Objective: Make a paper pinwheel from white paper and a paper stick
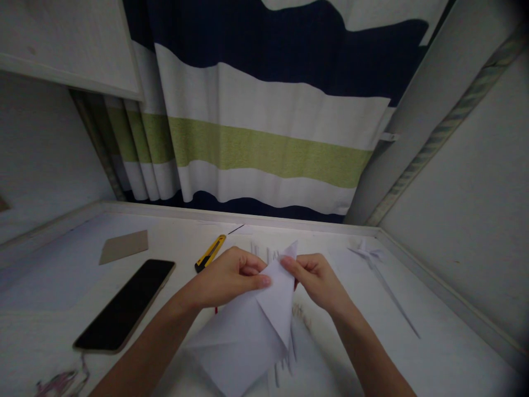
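A white sheet of folded paper [243,347] is held up off the table between both hands, with creases and a triangular flap across its right side. My left hand [235,275] pinches its upper left edge, thumb on top and fingers curled behind. Close to the pointed upper corner, my right hand [312,278] grips the paper between thumb and fingers. The fingers behind the sheet are partly hidden. Just beyond my left hand lies a yellow and black utility knife [210,252].
A dark-screened phone [128,306] with a cord lies at left, a grey-brown card [124,246] behind it. At right is a folded white paper piece with a long thin stem [390,289]. A striped curtain [264,143] hangs behind the white table [446,358].
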A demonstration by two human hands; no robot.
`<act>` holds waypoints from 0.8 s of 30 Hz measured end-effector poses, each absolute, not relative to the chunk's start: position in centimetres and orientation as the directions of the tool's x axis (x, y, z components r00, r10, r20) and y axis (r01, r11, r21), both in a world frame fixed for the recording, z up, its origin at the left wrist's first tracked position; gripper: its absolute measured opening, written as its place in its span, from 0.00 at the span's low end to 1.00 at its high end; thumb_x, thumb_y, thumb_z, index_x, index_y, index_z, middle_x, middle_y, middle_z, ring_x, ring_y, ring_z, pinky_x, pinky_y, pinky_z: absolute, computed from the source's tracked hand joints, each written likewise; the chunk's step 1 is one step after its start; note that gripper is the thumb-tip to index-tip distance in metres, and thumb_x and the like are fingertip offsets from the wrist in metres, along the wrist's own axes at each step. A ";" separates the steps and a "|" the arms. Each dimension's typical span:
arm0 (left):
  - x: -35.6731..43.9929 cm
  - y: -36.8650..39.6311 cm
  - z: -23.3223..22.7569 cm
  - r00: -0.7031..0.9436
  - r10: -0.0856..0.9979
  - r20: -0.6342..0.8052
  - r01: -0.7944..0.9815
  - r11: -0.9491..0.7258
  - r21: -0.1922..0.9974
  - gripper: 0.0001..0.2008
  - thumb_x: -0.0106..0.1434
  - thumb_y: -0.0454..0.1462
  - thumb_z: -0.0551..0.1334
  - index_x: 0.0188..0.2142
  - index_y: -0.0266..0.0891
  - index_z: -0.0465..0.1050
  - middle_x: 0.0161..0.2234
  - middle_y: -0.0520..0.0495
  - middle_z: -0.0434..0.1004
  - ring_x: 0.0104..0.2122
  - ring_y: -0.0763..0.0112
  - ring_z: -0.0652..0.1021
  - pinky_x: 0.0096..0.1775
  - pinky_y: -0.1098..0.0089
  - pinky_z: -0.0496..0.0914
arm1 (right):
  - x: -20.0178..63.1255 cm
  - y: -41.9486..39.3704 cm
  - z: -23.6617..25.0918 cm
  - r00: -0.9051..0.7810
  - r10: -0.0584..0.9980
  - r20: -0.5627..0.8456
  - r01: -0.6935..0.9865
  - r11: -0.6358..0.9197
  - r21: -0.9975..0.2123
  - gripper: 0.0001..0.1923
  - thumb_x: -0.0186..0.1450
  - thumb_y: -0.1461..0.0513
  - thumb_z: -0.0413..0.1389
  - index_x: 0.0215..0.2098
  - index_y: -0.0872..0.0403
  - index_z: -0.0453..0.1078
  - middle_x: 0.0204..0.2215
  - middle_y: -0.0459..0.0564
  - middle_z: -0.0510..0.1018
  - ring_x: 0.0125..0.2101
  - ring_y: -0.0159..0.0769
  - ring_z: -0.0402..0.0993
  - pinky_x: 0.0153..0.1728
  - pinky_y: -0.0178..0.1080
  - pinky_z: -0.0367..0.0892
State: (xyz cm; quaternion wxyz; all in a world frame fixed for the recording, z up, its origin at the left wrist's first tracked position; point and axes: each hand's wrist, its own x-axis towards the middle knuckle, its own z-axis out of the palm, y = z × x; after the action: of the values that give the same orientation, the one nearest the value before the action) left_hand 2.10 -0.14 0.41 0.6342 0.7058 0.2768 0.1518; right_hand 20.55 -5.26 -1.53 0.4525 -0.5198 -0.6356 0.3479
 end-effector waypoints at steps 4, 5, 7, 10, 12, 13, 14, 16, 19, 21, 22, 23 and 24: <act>2.0 -0.2 0.8 0.782 0.608 -0.140 0.210 -0.045 0.977 0.12 0.54 0.39 0.61 0.36 0.34 0.76 0.29 0.45 0.79 0.27 0.69 0.76 0.26 0.75 0.66 | 20.4 -5.3 -1.6 -0.064 0.980 0.187 0.342 0.198 -0.919 0.26 0.60 0.49 0.49 0.12 0.57 0.66 0.10 0.43 0.65 0.14 0.26 0.58 0.17 0.32 0.55; 2.0 -0.2 0.9 0.776 0.617 -0.135 0.206 -0.046 0.977 0.12 0.54 0.39 0.61 0.35 0.35 0.76 0.29 0.46 0.79 0.26 0.69 0.76 0.25 0.75 0.66 | 20.3 -5.2 -1.7 -0.079 0.981 0.176 0.341 0.193 -0.920 0.26 0.59 0.48 0.49 0.12 0.57 0.66 0.10 0.43 0.65 0.14 0.26 0.57 0.17 0.32 0.55; 1.9 -0.2 1.1 0.763 0.635 -0.120 0.191 -0.044 0.981 0.11 0.53 0.39 0.62 0.34 0.36 0.76 0.28 0.47 0.79 0.25 0.71 0.76 0.24 0.77 0.65 | 20.2 -5.2 -1.8 -0.103 0.982 0.160 0.340 0.186 -0.922 0.26 0.59 0.48 0.50 0.11 0.57 0.65 0.09 0.42 0.64 0.13 0.25 0.56 0.16 0.31 0.54; 1.9 -0.2 1.3 0.739 0.665 -0.110 0.182 -0.040 0.982 0.09 0.52 0.38 0.63 0.31 0.36 0.77 0.26 0.49 0.79 0.23 0.74 0.75 0.22 0.79 0.63 | 20.0 -5.0 -2.0 -0.103 0.983 0.154 0.332 0.180 -0.926 0.27 0.60 0.49 0.49 0.11 0.57 0.64 0.10 0.42 0.63 0.13 0.25 0.55 0.16 0.31 0.53; 1.9 -0.2 1.4 0.728 0.675 -0.116 0.183 -0.028 0.983 0.08 0.52 0.37 0.63 0.30 0.36 0.77 0.25 0.49 0.79 0.22 0.75 0.74 0.22 0.79 0.63 | 19.9 -5.0 -2.1 -0.103 0.983 0.151 0.321 0.176 -0.930 0.27 0.60 0.48 0.48 0.11 0.57 0.64 0.10 0.42 0.63 0.13 0.25 0.55 0.16 0.31 0.53; 1.9 -0.2 1.4 0.724 0.680 -0.118 0.182 -0.024 0.983 0.07 0.52 0.37 0.62 0.30 0.36 0.77 0.24 0.50 0.79 0.22 0.75 0.74 0.22 0.79 0.62 | 19.9 -4.9 -2.2 -0.109 0.983 0.147 0.316 0.175 -0.932 0.27 0.60 0.48 0.48 0.11 0.56 0.64 0.10 0.41 0.62 0.13 0.25 0.55 0.17 0.31 0.54; 1.9 -0.2 1.4 0.721 0.684 -0.116 0.180 -0.023 0.983 0.07 0.52 0.36 0.62 0.30 0.36 0.77 0.24 0.50 0.79 0.21 0.75 0.74 0.21 0.79 0.62 | 19.8 -4.9 -2.3 -0.118 0.983 0.142 0.312 0.172 -0.934 0.27 0.60 0.48 0.48 0.11 0.56 0.64 0.10 0.41 0.62 0.13 0.25 0.55 0.17 0.32 0.54; 1.8 -0.1 1.4 0.713 0.693 -0.106 0.175 -0.029 0.984 0.07 0.53 0.36 0.62 0.29 0.35 0.77 0.24 0.50 0.78 0.21 0.75 0.73 0.21 0.80 0.62 | 19.7 -4.9 -2.4 -0.137 0.982 0.131 0.304 0.167 -0.938 0.27 0.59 0.48 0.49 0.11 0.56 0.64 0.10 0.41 0.62 0.13 0.25 0.55 0.17 0.32 0.55; 1.7 0.0 1.4 0.703 0.707 -0.078 0.163 -0.054 0.985 0.05 0.52 0.35 0.62 0.27 0.35 0.76 0.23 0.50 0.78 0.20 0.77 0.72 0.20 0.81 0.60 | 19.6 -4.9 -2.6 -0.151 0.981 0.119 0.287 0.159 -0.945 0.26 0.59 0.48 0.49 0.12 0.57 0.65 0.11 0.41 0.62 0.14 0.26 0.55 0.18 0.32 0.56; 1.7 0.1 1.3 0.696 0.715 -0.065 0.153 -0.060 0.986 0.05 0.52 0.35 0.62 0.25 0.35 0.75 0.22 0.51 0.77 0.19 0.78 0.71 0.19 0.81 0.59 | 19.6 -4.8 -2.6 -0.152 0.982 0.115 0.279 0.155 -0.948 0.26 0.60 0.47 0.48 0.14 0.57 0.65 0.12 0.42 0.63 0.15 0.26 0.56 0.18 0.32 0.56; 1.7 0.1 1.3 0.690 0.721 -0.061 0.147 -0.058 0.987 0.05 0.52 0.35 0.62 0.24 0.35 0.75 0.21 0.52 0.76 0.19 0.78 0.71 0.19 0.81 0.58 | 19.6 -4.8 -2.6 -0.155 0.982 0.113 0.279 0.153 -0.948 0.26 0.60 0.47 0.48 0.14 0.57 0.65 0.12 0.42 0.62 0.15 0.26 0.56 0.18 0.32 0.55; 1.7 0.1 1.2 0.684 0.727 -0.057 0.138 -0.052 0.989 0.05 0.52 0.35 0.62 0.23 0.35 0.74 0.21 0.52 0.76 0.19 0.78 0.71 0.19 0.81 0.59 | 19.5 -4.9 -2.6 -0.160 0.981 0.109 0.281 0.151 -0.948 0.26 0.60 0.48 0.48 0.13 0.57 0.64 0.12 0.41 0.61 0.15 0.26 0.55 0.18 0.32 0.54; 1.7 0.1 1.2 0.675 0.736 -0.054 0.126 -0.043 0.991 0.05 0.51 0.35 0.63 0.24 0.35 0.74 0.21 0.52 0.76 0.19 0.78 0.71 0.20 0.80 0.60 | 19.5 -4.9 -2.6 -0.166 0.980 0.107 0.283 0.151 -0.947 0.26 0.59 0.48 0.49 0.13 0.57 0.63 0.12 0.40 0.59 0.15 0.25 0.53 0.17 0.31 0.53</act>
State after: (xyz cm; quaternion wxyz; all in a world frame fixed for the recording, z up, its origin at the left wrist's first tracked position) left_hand 1.68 0.11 1.23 0.6145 0.6781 0.3177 0.2481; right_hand 19.50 -4.87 -2.64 0.4129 -0.4964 -0.6364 0.4219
